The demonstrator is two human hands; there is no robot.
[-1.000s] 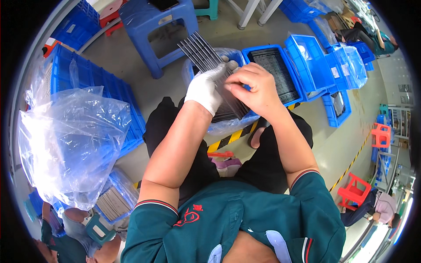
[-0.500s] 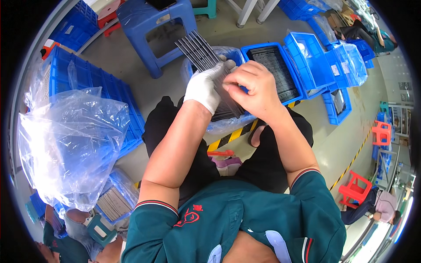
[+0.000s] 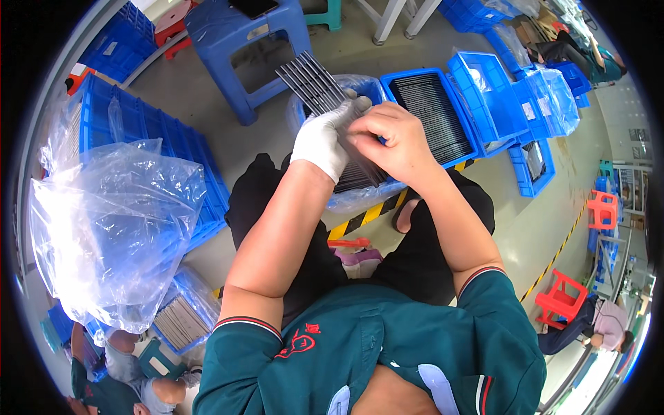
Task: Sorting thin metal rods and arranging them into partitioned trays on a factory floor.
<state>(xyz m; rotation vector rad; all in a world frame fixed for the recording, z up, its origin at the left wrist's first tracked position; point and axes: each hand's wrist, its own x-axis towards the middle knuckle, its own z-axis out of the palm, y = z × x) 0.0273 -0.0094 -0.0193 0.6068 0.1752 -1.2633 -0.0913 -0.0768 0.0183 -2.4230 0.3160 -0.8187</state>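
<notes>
A white glove covers my left hand (image 3: 321,138), whose fingers wrap around a fanned bundle of thin dark metal strips (image 3: 309,81). The bundle slants from upper left to lower right above a plastic-lined blue bin (image 3: 370,86) between my knees. Bare and closed in a pinch, my right hand (image 3: 394,137) has its thumb and forefinger at the bundle's right side, next to the gloved fingers. Whatever lies between those fingertips is hidden. More strips lie in the lined bin below. Just right of it, a blue crate (image 3: 476,142) holds rows of similar dark strips.
Blue crates (image 3: 149,114) are stacked at left, with a clear plastic bag (image 3: 114,221) draped over them. A blue stool (image 3: 245,34) carrying a phone (image 3: 254,7) stands ahead. Other blue trays (image 3: 487,86) sit at right. A co-worker (image 3: 104,391) sits at lower left.
My right hand has shifted slightly left along the strips. The left hand keeps its hold, almost unmoved. At lower left, the co-worker has changed posture.
</notes>
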